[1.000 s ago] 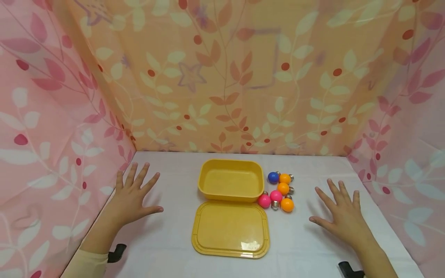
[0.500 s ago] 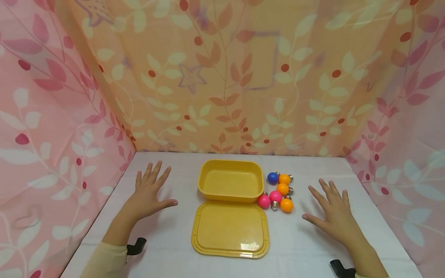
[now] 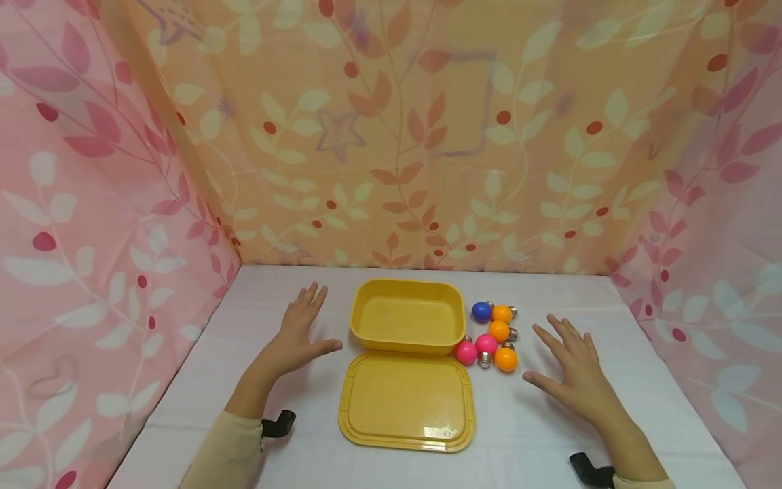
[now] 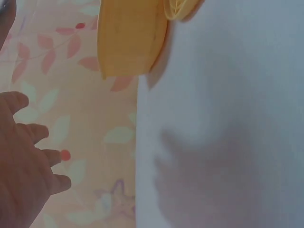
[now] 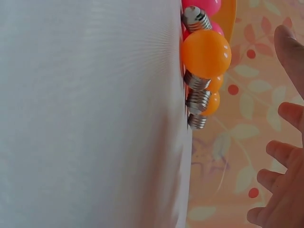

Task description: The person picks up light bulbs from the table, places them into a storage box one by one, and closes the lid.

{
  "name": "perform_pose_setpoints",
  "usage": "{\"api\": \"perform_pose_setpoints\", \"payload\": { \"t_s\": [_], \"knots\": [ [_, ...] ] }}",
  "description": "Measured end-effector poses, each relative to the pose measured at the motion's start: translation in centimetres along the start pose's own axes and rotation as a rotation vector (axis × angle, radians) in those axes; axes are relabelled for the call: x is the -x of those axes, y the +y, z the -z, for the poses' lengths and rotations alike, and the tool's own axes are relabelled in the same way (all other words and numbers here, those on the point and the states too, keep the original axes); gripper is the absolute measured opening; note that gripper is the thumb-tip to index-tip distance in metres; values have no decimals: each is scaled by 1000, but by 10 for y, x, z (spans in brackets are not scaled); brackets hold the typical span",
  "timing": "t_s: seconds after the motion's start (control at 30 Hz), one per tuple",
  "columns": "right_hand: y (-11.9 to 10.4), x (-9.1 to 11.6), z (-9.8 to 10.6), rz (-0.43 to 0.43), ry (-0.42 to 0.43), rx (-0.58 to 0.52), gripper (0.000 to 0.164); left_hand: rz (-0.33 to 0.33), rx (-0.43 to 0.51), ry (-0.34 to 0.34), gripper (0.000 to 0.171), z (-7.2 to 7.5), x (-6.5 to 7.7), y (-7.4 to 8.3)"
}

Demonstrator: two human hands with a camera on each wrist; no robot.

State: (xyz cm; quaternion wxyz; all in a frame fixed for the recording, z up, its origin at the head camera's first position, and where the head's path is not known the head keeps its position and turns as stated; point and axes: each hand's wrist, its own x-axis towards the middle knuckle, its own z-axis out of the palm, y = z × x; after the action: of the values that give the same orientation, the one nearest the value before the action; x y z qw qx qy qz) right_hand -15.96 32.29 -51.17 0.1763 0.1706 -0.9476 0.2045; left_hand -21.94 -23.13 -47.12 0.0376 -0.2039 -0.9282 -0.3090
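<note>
My left hand (image 3: 296, 339) hovers above the table, fingers spread, just left of a yellow plastic box (image 3: 408, 345) that stands uncovered with nothing inside. Its flat yellow lid (image 3: 406, 402) lies in front of the box. To the box's right sits a cluster of small light bulbs with metal screw bases: a blue bulb (image 3: 481, 312), two pink bulbs (image 3: 466, 352) and three orange bulbs (image 3: 506, 360). My right hand (image 3: 574, 370) hangs in the air to the right of the bulbs, fingers apart. Neither hand touches anything. The right wrist view shows the orange bulb (image 5: 206, 53) up close.
A white cloth (image 3: 318, 441) covers the table. Behind it rises an orange leaf-patterned curtain (image 3: 391, 136), with pink patterned cloth (image 3: 91, 238) at the left and more at the right. Black wrist mounts (image 3: 279, 424) sit below both hands.
My left hand has moved right, closer to the yellow box. My right hand has shifted slightly left toward the bulbs. Box, lid and bulbs have stayed in place.
</note>
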Motion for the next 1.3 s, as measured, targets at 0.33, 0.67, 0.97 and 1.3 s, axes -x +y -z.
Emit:
{"api": "perform_pose_setpoints", "payload": {
  "t_s": [0.33,0.67,0.97,1.3],
  "knots": [
    [-6,-7,-6,-12,-40,-100,95,91,231,-9,110,-22,-8,5],
    [-8,-9,-9,-60,-102,-239,91,121,350,-47,107,-39,-16,9],
    [-10,-7,-13,-95,-94,-318,82,96,334,-78,111,-54,-24,7],
    [-6,-1,-27,-96,-56,-304,73,224,604,-71,109,-69,-22,6]
  ]
}}
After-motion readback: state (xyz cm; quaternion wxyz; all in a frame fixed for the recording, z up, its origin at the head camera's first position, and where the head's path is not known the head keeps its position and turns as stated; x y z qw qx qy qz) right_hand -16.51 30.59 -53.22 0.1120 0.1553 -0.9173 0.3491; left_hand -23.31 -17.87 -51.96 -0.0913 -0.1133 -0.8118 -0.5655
